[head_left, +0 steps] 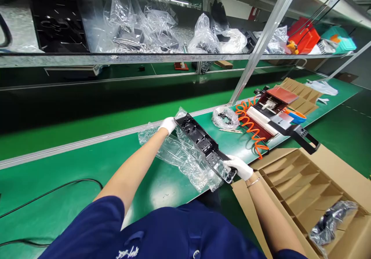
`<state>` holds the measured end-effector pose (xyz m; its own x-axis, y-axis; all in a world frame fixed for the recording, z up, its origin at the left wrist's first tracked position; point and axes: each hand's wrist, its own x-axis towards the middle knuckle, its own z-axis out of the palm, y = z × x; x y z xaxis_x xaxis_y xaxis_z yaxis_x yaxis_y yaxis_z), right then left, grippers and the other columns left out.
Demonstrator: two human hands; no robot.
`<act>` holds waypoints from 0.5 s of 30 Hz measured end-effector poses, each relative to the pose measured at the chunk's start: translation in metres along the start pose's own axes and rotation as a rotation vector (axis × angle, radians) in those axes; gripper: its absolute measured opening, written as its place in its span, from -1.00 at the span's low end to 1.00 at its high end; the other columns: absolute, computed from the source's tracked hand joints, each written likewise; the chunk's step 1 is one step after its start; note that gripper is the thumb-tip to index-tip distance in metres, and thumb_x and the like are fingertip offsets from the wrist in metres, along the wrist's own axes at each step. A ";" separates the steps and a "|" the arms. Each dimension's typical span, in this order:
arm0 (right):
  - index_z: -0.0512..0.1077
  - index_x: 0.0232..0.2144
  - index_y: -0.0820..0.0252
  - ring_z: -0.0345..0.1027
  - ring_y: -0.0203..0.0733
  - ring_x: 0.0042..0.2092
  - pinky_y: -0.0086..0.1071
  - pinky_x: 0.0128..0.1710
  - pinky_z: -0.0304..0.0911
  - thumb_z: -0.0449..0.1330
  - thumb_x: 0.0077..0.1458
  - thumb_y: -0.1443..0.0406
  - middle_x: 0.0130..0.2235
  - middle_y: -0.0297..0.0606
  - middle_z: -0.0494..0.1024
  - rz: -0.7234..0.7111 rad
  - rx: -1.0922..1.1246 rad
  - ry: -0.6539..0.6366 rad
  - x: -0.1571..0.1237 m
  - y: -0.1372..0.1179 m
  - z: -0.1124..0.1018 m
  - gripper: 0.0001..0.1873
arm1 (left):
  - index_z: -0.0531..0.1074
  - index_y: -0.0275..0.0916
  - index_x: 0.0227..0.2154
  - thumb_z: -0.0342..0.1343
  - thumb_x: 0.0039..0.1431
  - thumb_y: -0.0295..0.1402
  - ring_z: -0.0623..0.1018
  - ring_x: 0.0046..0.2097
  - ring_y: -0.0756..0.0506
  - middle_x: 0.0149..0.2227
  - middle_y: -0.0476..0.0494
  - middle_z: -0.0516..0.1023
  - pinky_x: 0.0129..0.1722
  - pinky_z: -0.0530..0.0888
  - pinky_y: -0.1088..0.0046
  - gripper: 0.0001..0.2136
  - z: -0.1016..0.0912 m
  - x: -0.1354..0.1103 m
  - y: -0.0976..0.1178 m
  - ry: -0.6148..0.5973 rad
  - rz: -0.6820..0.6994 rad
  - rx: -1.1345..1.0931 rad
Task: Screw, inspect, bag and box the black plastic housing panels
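Note:
A long black plastic housing [199,139] with moulded recesses is held at a slant over the bench. My left hand [168,125], in a white glove, grips its far left end. At the near right end, my right hand [238,166], gloved too, is closed on the narrower part. Beneath the housing a crumpled clear plastic bag [176,151] is spread on the green bench [116,162], reaching to its front edge. The fingertips of my left hand are partly hidden behind the housing.
To the right, a red fixture [281,95] carries another black part, beside a coiled orange air hose [249,120]. A bag of small black parts [225,117] lies nearby. A divided cardboard box [307,178] with a bagged part [330,222] stands front right. A shelf [124,59] runs overhead.

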<state>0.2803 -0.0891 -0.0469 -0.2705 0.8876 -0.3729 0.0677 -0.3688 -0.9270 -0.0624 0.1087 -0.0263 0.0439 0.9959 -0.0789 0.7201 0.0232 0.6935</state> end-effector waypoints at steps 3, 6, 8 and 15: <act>0.39 -0.49 0.18 0.11 -0.35 -0.54 -0.42 -0.49 0.03 0.37 -0.11 0.03 -0.60 -0.44 0.33 0.011 -0.022 -0.057 0.004 -0.003 0.005 -0.62 | 0.60 -0.33 -0.24 0.14 0.27 -0.16 0.61 -0.10 -0.22 -0.22 -0.21 0.67 -0.02 0.48 0.27 -0.69 -0.039 -0.019 -0.031 0.041 -0.072 0.083; 0.47 -0.41 0.22 0.11 -0.35 -0.54 -0.43 -0.49 0.02 0.39 -0.13 0.05 -0.61 -0.45 0.34 0.030 -0.053 -0.124 0.020 -0.004 0.015 -0.62 | 0.61 -0.35 -0.23 0.12 0.20 -0.22 0.62 -0.17 -0.22 -0.29 -0.22 0.68 -0.08 0.49 0.35 -0.70 -0.064 -0.046 -0.070 0.066 -0.161 0.132; 0.50 -0.36 0.24 0.10 -0.36 -0.54 -0.44 -0.49 0.00 0.39 -0.16 0.08 -0.60 -0.46 0.36 0.039 -0.071 -0.166 0.035 -0.003 0.023 -0.61 | 0.61 -0.31 -0.15 0.09 0.20 -0.24 0.63 -0.15 -0.19 -0.22 -0.20 0.70 -0.07 0.50 0.39 -0.69 -0.068 -0.063 -0.093 0.080 -0.206 0.152; 0.58 -0.38 0.21 0.27 -0.30 -0.47 -0.43 -0.43 0.18 0.35 -0.14 0.17 -0.52 -0.41 0.51 0.011 -0.149 -0.154 0.067 0.000 0.071 -0.74 | 0.52 -0.12 0.06 -0.02 0.21 -0.28 0.56 0.15 -0.16 0.12 -0.03 0.63 0.11 0.47 0.40 -0.60 -0.070 -0.077 -0.103 0.116 -0.184 0.264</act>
<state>0.1937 -0.0497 -0.0690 -0.4115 0.8268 -0.3835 0.2094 -0.3238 -0.9227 -0.1880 0.0355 -0.0417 -0.1713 0.9809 -0.0926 0.8639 0.1947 0.4645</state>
